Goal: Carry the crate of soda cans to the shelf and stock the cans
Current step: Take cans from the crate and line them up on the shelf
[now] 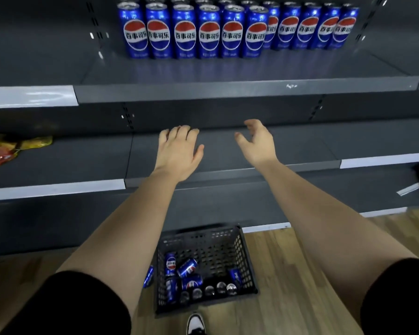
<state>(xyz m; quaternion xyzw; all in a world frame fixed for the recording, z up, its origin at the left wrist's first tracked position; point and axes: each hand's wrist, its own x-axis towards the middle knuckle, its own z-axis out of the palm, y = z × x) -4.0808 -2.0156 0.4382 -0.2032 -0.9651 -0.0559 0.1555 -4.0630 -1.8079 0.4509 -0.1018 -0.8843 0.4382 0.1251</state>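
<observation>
Crate on floor below shelf, likely for easy reach | loose cans lying inside crate | stocked cans high above crate, labels forward | left hand, right hand above crate, empty, fingers relaxed, probably between picks

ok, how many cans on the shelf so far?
11 with labels showing on the upper shelf: six front-row cans, five back-row cans to their right. More tops show behind the front row, so some are hidden.
</observation>
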